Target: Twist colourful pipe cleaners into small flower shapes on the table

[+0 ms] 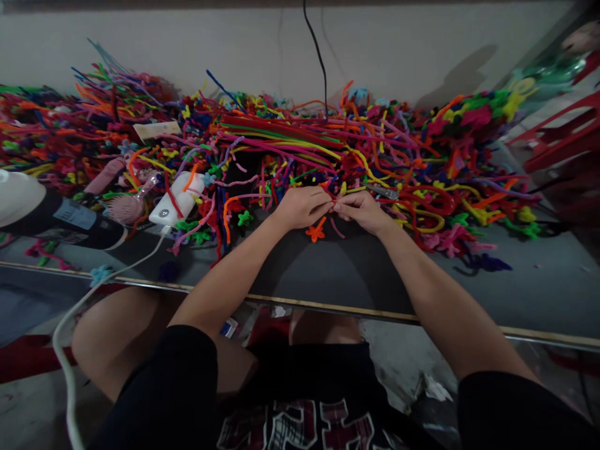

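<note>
My left hand and my right hand meet above the front part of the grey table. Their fingertips pinch together on a small red pipe cleaner, mostly hidden by the fingers. Just below the hands lies an orange pipe-cleaner flower, with a purple pipe-cleaner piece beside it. Close behind my right hand is a metal tool that looks like pliers or scissors, partly buried. A green pipe-cleaner flower sits left of my left hand.
Heaped pipe cleaners run along the wall. At left are a white power strip with a cord hanging over the table edge, a pink hairbrush and a large dark bottle-shaped object. A black cable hangs from above. A red chair stands at right.
</note>
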The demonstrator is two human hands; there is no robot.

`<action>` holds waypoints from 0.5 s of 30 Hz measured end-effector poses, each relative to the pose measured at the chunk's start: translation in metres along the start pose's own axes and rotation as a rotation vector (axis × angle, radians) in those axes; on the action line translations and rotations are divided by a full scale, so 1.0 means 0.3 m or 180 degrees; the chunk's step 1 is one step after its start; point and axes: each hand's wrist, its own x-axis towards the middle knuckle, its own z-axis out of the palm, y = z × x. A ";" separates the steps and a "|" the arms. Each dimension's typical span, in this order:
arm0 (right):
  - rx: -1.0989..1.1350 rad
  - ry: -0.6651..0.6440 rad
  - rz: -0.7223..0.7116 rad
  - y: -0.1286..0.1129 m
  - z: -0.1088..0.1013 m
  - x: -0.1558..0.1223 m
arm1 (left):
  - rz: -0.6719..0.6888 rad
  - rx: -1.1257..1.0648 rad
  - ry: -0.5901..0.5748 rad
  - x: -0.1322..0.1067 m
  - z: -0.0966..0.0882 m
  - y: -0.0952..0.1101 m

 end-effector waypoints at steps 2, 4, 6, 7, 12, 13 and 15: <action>-0.0390 0.0158 -0.0022 -0.005 0.009 -0.004 | -0.0343 -0.0327 0.0039 -0.001 0.014 0.004; -0.0876 0.0362 -0.0138 -0.012 0.021 -0.012 | -0.0719 -0.0730 0.0057 -0.001 0.030 0.007; -0.1425 0.0534 -0.0390 -0.017 0.034 -0.020 | -0.1108 -0.1103 0.0088 0.003 0.044 0.009; -0.1703 0.0590 -0.0522 -0.019 0.039 -0.024 | -0.1303 -0.1253 0.0113 0.006 0.049 0.011; -0.2597 0.0787 -0.0792 -0.010 0.053 -0.024 | -0.2028 -0.1780 0.0173 0.024 0.068 0.022; -0.2640 0.0838 -0.0800 -0.006 0.052 -0.022 | -0.2094 -0.1835 0.0170 0.026 0.071 0.022; -0.2596 0.0942 -0.0791 -0.001 0.050 -0.020 | -0.2146 -0.1964 0.0185 0.028 0.077 0.018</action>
